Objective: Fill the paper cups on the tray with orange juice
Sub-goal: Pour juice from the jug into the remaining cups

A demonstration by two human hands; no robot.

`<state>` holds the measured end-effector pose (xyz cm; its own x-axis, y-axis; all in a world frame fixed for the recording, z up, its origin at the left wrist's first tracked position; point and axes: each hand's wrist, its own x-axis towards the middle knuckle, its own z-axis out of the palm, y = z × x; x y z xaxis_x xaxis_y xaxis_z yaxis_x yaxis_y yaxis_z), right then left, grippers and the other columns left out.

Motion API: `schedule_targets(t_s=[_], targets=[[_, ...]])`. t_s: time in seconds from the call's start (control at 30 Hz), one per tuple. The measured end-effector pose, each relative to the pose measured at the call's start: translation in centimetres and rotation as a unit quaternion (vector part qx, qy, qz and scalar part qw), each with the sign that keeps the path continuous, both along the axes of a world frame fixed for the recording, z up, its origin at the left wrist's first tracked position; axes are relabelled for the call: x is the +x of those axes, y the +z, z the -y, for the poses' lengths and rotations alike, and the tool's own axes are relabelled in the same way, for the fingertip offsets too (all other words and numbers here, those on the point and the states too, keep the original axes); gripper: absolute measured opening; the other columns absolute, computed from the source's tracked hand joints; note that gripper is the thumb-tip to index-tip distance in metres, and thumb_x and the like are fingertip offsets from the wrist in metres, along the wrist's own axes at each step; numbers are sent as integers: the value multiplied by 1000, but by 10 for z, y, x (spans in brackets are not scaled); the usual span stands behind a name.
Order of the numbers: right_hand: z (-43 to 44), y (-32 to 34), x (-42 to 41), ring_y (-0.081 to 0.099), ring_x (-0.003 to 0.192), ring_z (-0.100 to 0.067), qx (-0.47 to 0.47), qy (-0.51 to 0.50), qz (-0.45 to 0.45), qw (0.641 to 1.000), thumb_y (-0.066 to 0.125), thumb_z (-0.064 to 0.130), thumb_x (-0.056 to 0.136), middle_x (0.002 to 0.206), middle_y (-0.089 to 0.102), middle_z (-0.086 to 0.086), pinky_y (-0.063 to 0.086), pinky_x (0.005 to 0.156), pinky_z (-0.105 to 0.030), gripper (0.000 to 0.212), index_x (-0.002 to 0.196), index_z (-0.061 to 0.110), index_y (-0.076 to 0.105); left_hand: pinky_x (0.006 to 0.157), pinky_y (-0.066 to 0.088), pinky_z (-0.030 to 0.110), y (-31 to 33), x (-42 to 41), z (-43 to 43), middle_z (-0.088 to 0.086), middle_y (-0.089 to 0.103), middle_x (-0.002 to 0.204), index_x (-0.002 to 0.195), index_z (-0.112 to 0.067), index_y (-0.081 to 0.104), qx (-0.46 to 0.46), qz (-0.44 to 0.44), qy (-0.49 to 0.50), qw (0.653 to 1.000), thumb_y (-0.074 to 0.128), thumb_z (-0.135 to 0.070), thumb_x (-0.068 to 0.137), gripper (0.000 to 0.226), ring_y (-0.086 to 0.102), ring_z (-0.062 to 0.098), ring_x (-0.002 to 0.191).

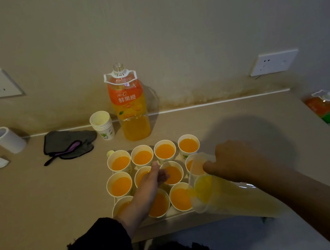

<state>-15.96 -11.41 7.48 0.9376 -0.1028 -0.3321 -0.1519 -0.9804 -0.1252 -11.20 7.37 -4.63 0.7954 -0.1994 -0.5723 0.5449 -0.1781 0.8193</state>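
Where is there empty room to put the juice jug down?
Bare beige tabletop lies right of the filled paper cups, towards the small orange bottle, and left of them, in front of the grey cloth. Crowded: the cups, and behind them the tall orange juice bottle.

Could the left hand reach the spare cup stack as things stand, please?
Probably yes: the left hand seems to hold nothing above the filled cups, and the stack stands behind them, left of the bottle; it need only clear their rims.

Bottle (129, 104) behind cups (165, 151); stack (102, 122) left of bottle; tray (171, 215) seemingly beneath.
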Motion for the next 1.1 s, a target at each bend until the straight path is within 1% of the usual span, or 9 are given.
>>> schedule_targets(t_s=[0.2, 0.33, 0.5, 0.77, 0.83, 0.9, 1.0, 1.1], targets=[[0, 2, 0, 33, 56, -2, -2, -1, 4, 1000, 48, 50, 93, 64, 37, 8, 19, 51, -18, 43, 63, 24, 31, 113, 29, 46, -2, 1, -1, 3, 69, 107, 99, -20, 63, 9, -6, -9, 1000, 25, -54, 97, 51, 58, 21, 113], [1, 2, 1, 33, 57, -3, -11, 4, 4, 1000, 46, 50, 92, 64, 37, 7, 21, 51, -19, 43, 62, 23, 33, 112, 31, 46, -2, 1, 1, 4, 70, 100, 94, -18, 64, -7, -2, 0, 1000, 26, -52, 97, 51, 60, 23, 110], [1, 3, 0, 33, 56, -2, -8, 1, 10, 1000, 48, 49, 92, 64, 38, 8, 21, 51, -18, 42, 63, 24, 33, 112, 30, 41, -2, 0, -1, 5, 69, 107, 104, -15, 63, 2, -1, -5, 1000, 24, -51, 98, 54, 59, 21, 112], [0, 3, -1, 32, 56, -2, -8, -4, 7, 1000, 48, 50, 92, 64, 37, 8, 20, 51, -17, 43, 63, 23, 32, 113, 28, 43, 0, -2, -1, 5, 69, 106, 105, -15, 63, 2, 2, -3, 1000, 23, -51, 98, 54, 60, 18, 108], [0, 2, -1, 33, 56, -2, -6, -6, 8, 1000, 48, 51, 92, 65, 37, 9, 20, 51, -16, 42, 66, 20, 37, 113, 29, 41, 0, -2, -1, 4, 69, 106, 106, -15, 63, 1, 4, -5, 1000, 23, -51, 98, 55, 60, 17, 107], [-1, 2, -1, 33, 57, -2, 0, -10, 5, 1000, 48, 51, 92, 65, 36, 10, 19, 50, -16, 37, 74, 20, 40, 113, 29, 42, 0, -2, -1, 5, 69, 106, 106, -14, 64, 1, 2, -3, 1000, 24, -51, 98, 55, 60, 18, 108], [-2, 2, -1, 33, 56, -2, 2, -10, 6, 1000, 48, 50, 93, 64, 37, 10, 18, 50, -16, 41, 65, 23, 34, 113, 28, 45, -1, -2, -2, 4, 70, 105, 102, -16, 64, 2, -3, -1, 1000, 24, -52, 98, 54, 60, 20, 110], [-2, 2, -2, 33, 55, -2, 7, -12, 8, 1000, 49, 48, 93, 63, 37, 9, 18, 49, -15, 43, 62, 24, 32, 113, 29, 45, -1, -3, -2, 4, 70, 105, 106, -15, 64, 4, -1, -2, 1000, 24, -53, 97, 56, 59, 20, 111]])
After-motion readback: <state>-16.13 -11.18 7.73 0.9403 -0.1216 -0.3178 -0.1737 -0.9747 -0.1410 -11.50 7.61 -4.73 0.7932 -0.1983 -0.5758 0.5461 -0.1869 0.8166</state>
